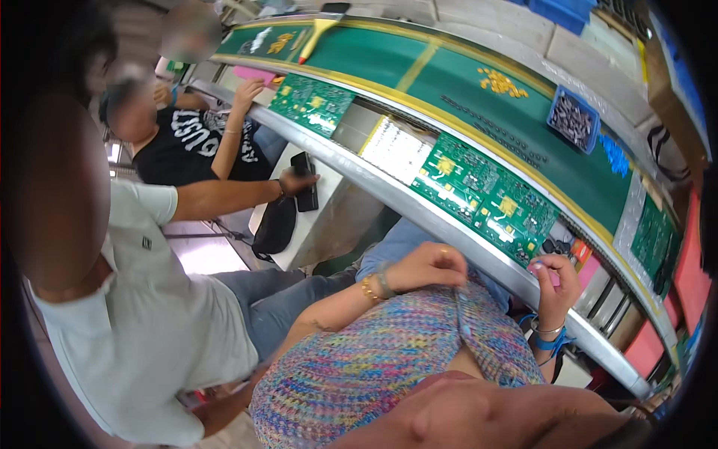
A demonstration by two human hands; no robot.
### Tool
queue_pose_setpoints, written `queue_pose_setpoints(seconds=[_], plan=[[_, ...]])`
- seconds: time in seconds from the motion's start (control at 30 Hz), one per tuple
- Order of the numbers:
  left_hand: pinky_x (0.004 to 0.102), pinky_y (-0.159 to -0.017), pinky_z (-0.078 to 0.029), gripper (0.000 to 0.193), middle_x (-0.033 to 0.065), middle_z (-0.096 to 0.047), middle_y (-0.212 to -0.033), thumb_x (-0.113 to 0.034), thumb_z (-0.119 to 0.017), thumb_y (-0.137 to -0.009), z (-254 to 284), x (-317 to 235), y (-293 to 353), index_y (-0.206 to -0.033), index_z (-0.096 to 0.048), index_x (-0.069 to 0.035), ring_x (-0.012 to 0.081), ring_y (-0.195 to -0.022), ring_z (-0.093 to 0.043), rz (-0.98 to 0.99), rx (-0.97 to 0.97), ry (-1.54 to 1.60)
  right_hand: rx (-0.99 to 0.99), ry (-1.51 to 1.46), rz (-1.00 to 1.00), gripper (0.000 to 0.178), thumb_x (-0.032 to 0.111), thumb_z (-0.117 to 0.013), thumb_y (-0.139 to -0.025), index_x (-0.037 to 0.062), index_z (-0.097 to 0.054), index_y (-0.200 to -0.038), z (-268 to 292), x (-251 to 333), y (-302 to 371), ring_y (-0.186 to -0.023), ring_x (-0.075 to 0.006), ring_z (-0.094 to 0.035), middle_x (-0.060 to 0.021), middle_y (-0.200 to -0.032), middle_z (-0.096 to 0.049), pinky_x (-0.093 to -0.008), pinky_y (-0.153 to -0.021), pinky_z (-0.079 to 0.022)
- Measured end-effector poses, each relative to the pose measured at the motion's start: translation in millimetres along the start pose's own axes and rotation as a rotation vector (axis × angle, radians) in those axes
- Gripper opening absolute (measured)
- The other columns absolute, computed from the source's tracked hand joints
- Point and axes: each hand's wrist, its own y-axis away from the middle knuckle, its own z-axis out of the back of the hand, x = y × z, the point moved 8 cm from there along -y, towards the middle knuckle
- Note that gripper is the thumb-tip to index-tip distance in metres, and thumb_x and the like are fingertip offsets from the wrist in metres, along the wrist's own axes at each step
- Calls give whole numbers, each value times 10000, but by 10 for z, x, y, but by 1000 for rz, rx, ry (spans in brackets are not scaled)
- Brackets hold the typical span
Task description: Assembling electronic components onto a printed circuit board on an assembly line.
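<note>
My left hand [428, 268] is closed in front of my multicoloured knit top [374, 329], fingers curled together near its front edge. Whatever those fingers pinch is too small to make out. Beyond the metal rail, my right hand [558, 286] is raised at the right end of a green circuit board [482, 196]. Its fingers are bent together, and I cannot make out what is between them. Yellow parts and many small components sit on that board, which lies along the near side of the conveyor belt [449, 78].
A blue bin [573, 120] of dark cylindrical parts, yellow parts [501, 82], black parts [497, 129] and blue parts [615, 156] rest on the belt. A brush [320, 34] lies farther left. Another circuit board [310, 103] sits near two people at left; one holds a phone [305, 183].
</note>
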Motion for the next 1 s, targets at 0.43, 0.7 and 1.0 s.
queue_pose_setpoints(seconds=[0.43,0.7,1.0], plan=[[200,-681,-454,79,-21,-605,-841,-78,-648,-872,-123,-20,-372,-929,-610,-40,42,-749,-545,-8,257,270,97,105,-136,95,120,-644,-843,79,-661,-927,-372,-41,-26,-605,-182,-650,-65,-708,-672,-272,-531,-475],[206,-714,-458,88,-13,-588,-895,0,-641,-856,559,-83,-207,-928,-604,-35,54,-828,-549,-150,17,137,259,351,-186,146,257,-573,-872,119,-619,-869,-1085,-41,-773,-587,-269,-632,-69,-590,-622,-388,-536,-474],[195,-693,-465,111,12,-537,-949,24,-683,-799,1129,-141,-104,-882,-620,-16,63,-803,-542,-337,-275,6,217,571,-140,184,251,-592,-799,89,-664,-752,-1492,-247,-1126,-642,-318,-626,-108,-669,-649,-416,-578,-484]])
